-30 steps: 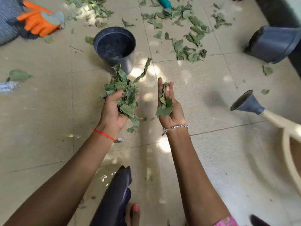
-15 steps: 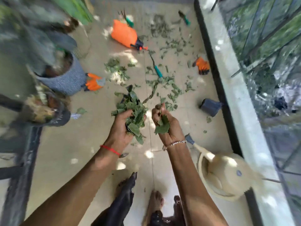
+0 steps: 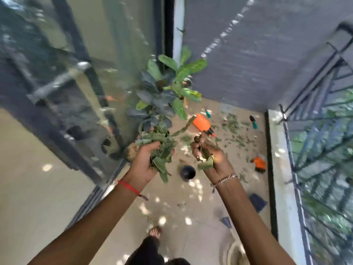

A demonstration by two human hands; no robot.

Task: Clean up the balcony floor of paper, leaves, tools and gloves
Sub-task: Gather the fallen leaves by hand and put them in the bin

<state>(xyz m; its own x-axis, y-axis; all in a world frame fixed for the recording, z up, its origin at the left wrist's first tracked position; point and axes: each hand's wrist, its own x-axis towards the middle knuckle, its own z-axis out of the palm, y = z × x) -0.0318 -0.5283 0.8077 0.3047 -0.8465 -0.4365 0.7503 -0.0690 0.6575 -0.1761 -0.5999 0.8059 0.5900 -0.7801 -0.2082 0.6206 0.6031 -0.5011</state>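
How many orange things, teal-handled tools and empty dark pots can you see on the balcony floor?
Orange things: 2, a spray bottle and a glove
Teal-handled tools: 2, one beside the spray bottle, one farther right
Empty dark pots: 2, one upright, one on its side
Total: 6

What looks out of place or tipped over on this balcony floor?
Scattered leaves litter the far floor; an orange spray bottle lies on its side beside them; a lone orange glove sits by the ledge. The left hand and right hand grip gathered leaves.
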